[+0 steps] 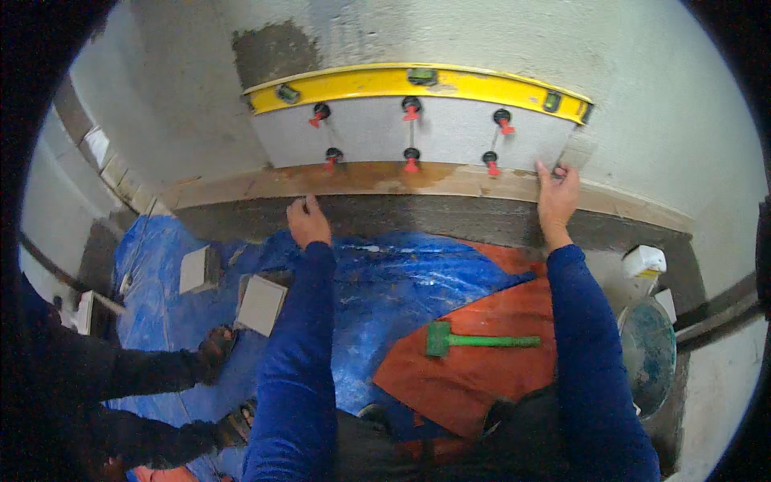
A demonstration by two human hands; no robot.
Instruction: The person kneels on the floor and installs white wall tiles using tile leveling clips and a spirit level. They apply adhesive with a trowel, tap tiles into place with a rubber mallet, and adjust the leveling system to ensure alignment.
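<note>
Pale grey tiles stand in a row against the wall, dotted with red-and-black clips.

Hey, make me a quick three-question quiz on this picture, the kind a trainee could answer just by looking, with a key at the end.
1. How many red-and-black fittings show on the light panel below the yellow level?
2. What does the green mallet lie on?
A) the blue tarp
B) the orange sheet
C) the bucket
3. Which of the person's hands is nearer the right end of the yellow level?

Key:
1. Six, in two rows of three.
2. B.
3. The right hand.
</note>
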